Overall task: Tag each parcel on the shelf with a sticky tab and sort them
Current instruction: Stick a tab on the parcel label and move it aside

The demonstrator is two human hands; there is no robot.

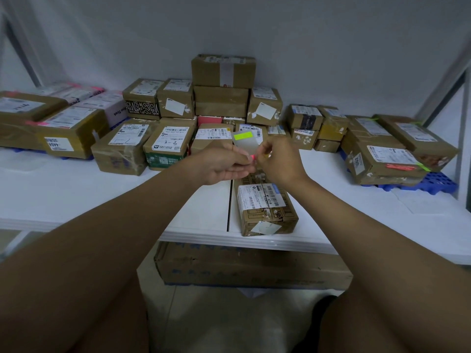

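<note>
A clear sheet of sticky tabs [245, 141], with a green tab strip near its top, stands upright between my hands above the shelf. My left hand [221, 165] holds the sheet's lower edge. My right hand [276, 160] pinches a small pink tab [252, 157] at the sheet's bottom. A long brown parcel [266, 208] with white shipping labels lies on the white shelf [76, 189] just below and in front of my hands, near the front edge.
Several taped parcels are piled along the back, tallest in the middle [223, 71]. Parcels with pink tabs [63, 123] lie at left; parcels with green tabs [392, 154] sit on a blue pallet [438, 182] at right. A large carton [249, 266] sits below the shelf.
</note>
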